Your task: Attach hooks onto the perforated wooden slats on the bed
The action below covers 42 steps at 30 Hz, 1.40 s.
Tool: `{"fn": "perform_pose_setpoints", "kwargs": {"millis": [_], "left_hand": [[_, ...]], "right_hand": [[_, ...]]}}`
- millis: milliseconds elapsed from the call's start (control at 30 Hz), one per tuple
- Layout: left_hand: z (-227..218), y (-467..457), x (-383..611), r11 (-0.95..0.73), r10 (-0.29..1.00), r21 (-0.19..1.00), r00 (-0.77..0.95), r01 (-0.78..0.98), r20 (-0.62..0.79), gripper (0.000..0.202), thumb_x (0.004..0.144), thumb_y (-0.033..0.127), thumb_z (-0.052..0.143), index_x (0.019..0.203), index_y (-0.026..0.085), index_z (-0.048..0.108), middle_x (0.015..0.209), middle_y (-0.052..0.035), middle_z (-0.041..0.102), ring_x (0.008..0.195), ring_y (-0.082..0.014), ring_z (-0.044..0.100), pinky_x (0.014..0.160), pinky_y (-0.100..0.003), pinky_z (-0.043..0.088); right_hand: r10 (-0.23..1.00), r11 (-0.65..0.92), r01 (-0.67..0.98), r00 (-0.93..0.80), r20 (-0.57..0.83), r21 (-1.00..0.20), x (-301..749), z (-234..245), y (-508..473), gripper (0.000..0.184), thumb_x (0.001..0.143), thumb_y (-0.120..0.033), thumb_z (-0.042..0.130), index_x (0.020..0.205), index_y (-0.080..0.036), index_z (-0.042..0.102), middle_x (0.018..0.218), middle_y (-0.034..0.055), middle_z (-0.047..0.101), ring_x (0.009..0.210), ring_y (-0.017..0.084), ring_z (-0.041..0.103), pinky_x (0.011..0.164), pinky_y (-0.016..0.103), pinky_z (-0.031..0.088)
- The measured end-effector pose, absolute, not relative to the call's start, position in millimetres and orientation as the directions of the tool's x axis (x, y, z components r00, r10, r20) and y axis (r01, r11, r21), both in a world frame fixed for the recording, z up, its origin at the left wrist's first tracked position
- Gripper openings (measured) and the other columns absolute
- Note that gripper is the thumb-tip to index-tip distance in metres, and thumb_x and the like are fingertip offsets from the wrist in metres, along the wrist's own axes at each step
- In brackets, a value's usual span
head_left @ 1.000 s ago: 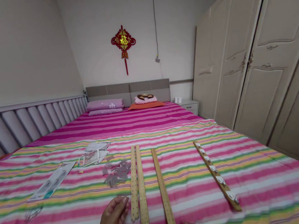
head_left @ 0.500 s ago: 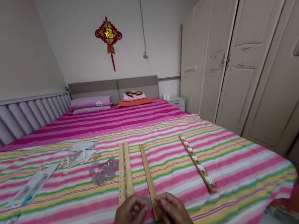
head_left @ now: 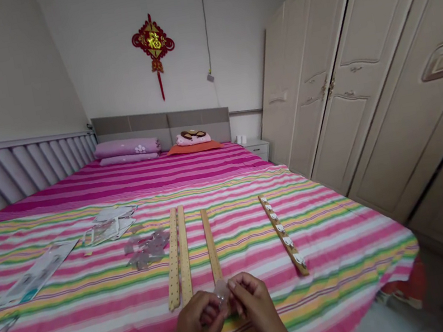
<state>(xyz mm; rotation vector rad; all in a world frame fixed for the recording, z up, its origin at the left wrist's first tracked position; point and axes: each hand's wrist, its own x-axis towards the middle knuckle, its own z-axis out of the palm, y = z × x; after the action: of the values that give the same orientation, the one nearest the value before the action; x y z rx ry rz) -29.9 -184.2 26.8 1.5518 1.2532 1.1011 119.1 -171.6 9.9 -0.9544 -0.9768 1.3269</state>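
Observation:
My left hand (head_left: 198,328) and my right hand (head_left: 253,305) meet above the near edge of the striped bedspread (head_left: 78,303). Together their fingertips pinch a small clear plastic piece (head_left: 221,289). It hovers over the near end of a single wooden strip (head_left: 211,244). To the left of that strip lie two perforated wooden strips side by side (head_left: 177,255). A fourth wooden strip (head_left: 282,232) with several white hooks fixed along it lies to the right.
A heap of clear plastic pieces (head_left: 145,245), opened packaging (head_left: 108,227) and a printed card (head_left: 31,277) lie at the left of the bed. Pillows (head_left: 127,149) rest at the headboard. A cream wardrobe (head_left: 360,80) lines the right side; a padded panel (head_left: 14,172) the left.
My left hand left the paired strips and my right hand came up from the bed's edge; both now pinch the clear piece. The view shifted right.

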Motion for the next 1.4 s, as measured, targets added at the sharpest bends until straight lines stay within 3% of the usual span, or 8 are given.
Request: {"fn": "perform_pose_setpoints", "kwargs": {"millis": [233,500,767,867,933,1200,1400], "left_hand": [[25,-184,-31,-0.102,0.990,0.965,0.120,0.241,0.075,0.033,0.065,0.051,0.070,0.065,0.019,0.070,0.066,-0.0054,0.063,0.064,-0.0173,0.057,0.059,-0.024,0.044],[20,-172,-25,0.088,0.995,0.996,-0.038,-0.017,-0.089,0.047,0.052,0.057,0.076,0.075,0.017,0.069,0.071,-0.0042,0.068,0.068,-0.0184,0.061,0.060,-0.025,0.047],[-23,-182,-25,0.242,0.969,0.968,0.075,-0.073,-0.236,0.046,0.047,0.053,0.080,0.067,0.015,0.064,0.056,-0.0002,0.062,0.050,-0.0113,0.054,0.049,-0.023,0.040],[-37,-187,-26,0.302,0.952,0.951,0.071,-0.066,-0.297,0.046,0.046,0.052,0.081,0.065,0.015,0.063,0.052,0.0006,0.060,0.048,-0.0107,0.053,0.047,-0.022,0.039],[-38,-186,-25,0.301,0.954,0.951,0.042,-0.077,-0.298,0.045,0.046,0.052,0.080,0.063,0.015,0.062,0.050,0.0012,0.059,0.046,-0.0102,0.052,0.047,-0.022,0.037],[-15,-154,-16,0.169,0.983,0.983,-0.054,-0.078,-0.173,0.037,0.050,0.045,0.077,0.066,0.016,0.060,0.051,0.0017,0.058,0.047,-0.0113,0.053,0.048,-0.023,0.040],[-33,-144,-16,0.120,0.987,0.991,-0.118,0.052,-0.113,0.025,0.056,0.037,0.071,0.062,0.017,0.058,0.051,0.0024,0.056,0.048,-0.0124,0.053,0.048,-0.024,0.042]], "right_hand": [[0.997,0.046,-0.312,0.068,0.026,-0.949,130,9,-159,0.044,0.066,-0.058,0.070,0.064,-0.017,0.055,0.040,-0.0095,0.041,0.036,0.005,0.030,0.038,0.020,0.021],[0.996,0.052,-0.305,0.091,0.025,-0.951,135,2,-148,0.045,0.066,-0.059,0.069,0.063,-0.016,0.054,0.041,-0.0091,0.040,0.036,0.005,0.030,0.038,0.020,0.019],[0.999,-0.022,-0.279,0.031,-0.032,-0.960,129,-27,-166,0.047,0.064,-0.061,0.070,0.058,-0.016,0.055,0.037,-0.0090,0.040,0.034,0.004,0.030,0.037,0.019,0.022],[0.994,-0.103,-0.307,0.006,-0.110,-0.946,129,-41,-172,0.049,0.060,-0.061,0.072,0.063,-0.015,0.058,0.042,-0.0068,0.049,0.029,0.003,0.031,0.033,0.018,0.020],[0.991,-0.131,-0.322,-0.009,-0.136,-0.938,128,-44,-172,0.048,0.057,-0.058,0.076,0.067,-0.014,0.060,0.046,-0.0054,0.054,0.028,0.003,0.033,0.032,0.018,0.021],[0.994,-0.087,-0.305,0.039,-0.104,-0.948,123,-27,-141,0.033,0.058,-0.043,0.076,0.067,-0.014,0.062,0.037,-0.0066,0.050,0.032,0.006,0.040,0.033,0.018,0.027],[0.989,-0.110,-0.280,0.061,-0.132,-0.954,119,-40,-131,0.026,0.057,-0.037,0.074,0.060,-0.015,0.060,0.034,-0.0077,0.048,0.029,0.006,0.038,0.032,0.018,0.027]]}}
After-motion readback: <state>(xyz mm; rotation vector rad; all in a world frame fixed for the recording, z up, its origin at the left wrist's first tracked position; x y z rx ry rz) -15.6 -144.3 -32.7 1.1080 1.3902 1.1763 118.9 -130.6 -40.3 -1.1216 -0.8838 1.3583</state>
